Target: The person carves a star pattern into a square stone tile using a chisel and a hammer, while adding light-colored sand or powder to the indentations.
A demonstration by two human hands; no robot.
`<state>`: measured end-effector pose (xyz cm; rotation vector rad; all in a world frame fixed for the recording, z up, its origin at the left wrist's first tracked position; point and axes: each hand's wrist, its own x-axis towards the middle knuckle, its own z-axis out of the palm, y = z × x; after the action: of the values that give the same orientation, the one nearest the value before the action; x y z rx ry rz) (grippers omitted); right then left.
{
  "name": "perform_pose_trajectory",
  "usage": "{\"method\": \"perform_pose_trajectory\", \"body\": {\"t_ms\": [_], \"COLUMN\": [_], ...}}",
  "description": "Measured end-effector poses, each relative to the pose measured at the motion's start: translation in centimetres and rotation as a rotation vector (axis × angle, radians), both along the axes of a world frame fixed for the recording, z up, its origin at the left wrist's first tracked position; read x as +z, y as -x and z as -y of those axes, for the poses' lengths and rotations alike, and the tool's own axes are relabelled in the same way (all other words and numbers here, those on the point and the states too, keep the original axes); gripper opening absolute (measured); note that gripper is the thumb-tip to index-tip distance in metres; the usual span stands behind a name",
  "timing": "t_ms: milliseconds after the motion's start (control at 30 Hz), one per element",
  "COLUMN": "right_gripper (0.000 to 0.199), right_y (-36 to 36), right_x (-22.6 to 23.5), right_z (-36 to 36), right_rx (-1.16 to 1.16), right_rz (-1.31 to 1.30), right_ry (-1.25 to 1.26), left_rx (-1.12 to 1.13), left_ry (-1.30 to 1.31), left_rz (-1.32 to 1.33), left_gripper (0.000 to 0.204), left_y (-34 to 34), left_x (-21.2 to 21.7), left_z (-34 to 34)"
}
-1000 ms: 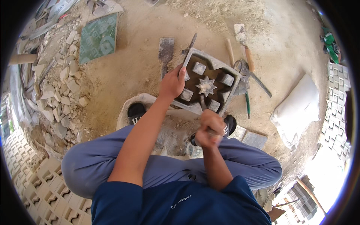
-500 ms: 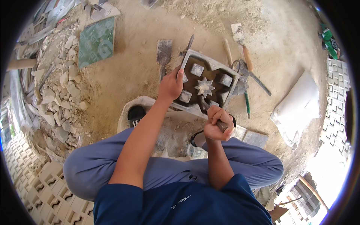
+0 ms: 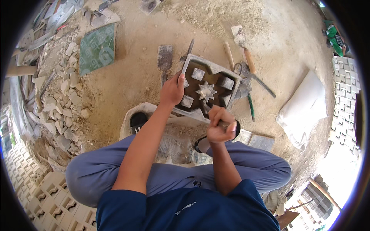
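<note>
A square grey patterned block (image 3: 211, 70), with a raised eight-pointed star (image 3: 206, 91) and several raised squares in dark recesses, is tilted in front of me. My left hand (image 3: 173, 89) grips its left edge, thumb on the rim and fingers mostly hidden. Over the near edge, my right hand (image 3: 221, 125) is closed round a narrow dark chisel-like tool (image 3: 206, 106); its tip sits in the recess just below the star. The exact kind of tool is partly covered by the fist. Under the block lies a pale dusty tray (image 3: 129, 115).
Behind the block lie a flat dark trowel (image 3: 165, 56) and a pointed rod (image 3: 190, 47). To its right are wooden-handled tools (image 3: 249, 61) and a green-handled one (image 3: 251, 107). A white sack (image 3: 302, 109) lies farther right, stone rubble (image 3: 63, 104) and a green board (image 3: 97, 50) at left.
The block has shifted slightly left in the picture, with the left hand on it. My right fist has turned and moved a little left, the tool's tip staying near the star.
</note>
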<state>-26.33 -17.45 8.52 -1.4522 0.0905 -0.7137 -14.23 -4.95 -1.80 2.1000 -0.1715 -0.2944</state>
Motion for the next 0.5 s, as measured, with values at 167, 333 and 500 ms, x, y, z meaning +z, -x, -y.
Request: {"method": "perform_pose_trajectory", "body": {"t_ms": [167, 333, 500], "right_gripper": [0.059, 0.051, 0.052], "right_y": [2.5, 2.7, 1.9], "right_x": [5.1, 7.1, 7.5], "right_z": [1.9, 2.8, 2.2], "right_rx": [0.064, 0.054, 0.180], "right_rz": [0.071, 0.152, 0.123], "right_ry": [-0.241, -0.359, -0.254], "left_rx": [0.016, 0.005, 0.014], "left_ry": [-0.050, -0.030, -0.050], "left_rz": [-0.024, 0.002, 0.024], "left_gripper": [0.047, 0.052, 0.047], "left_y": [0.1, 0.1, 0.0], "left_x": [0.6, 1.0, 0.5], "left_z": [0.1, 0.3, 0.0]}}
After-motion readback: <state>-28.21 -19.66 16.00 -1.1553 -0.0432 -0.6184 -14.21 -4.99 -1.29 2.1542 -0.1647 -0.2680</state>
